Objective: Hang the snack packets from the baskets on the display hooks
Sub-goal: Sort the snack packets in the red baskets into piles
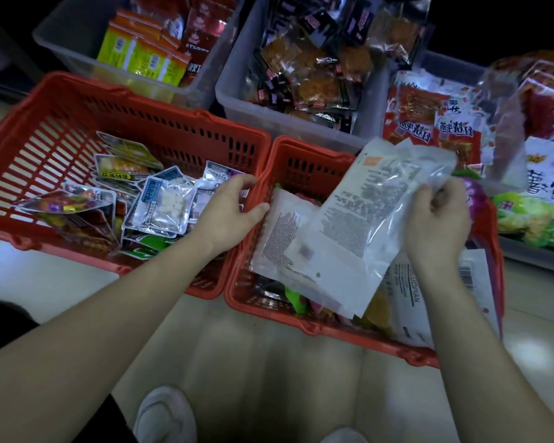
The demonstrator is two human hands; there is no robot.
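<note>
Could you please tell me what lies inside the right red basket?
White packets, gripped by the right hand, lie on top; green, pink and yellow packets and a barcoded packet peek out beneath. The basket bottom is covered.

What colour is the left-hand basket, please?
The basket is red, seen in the head view.
</note>
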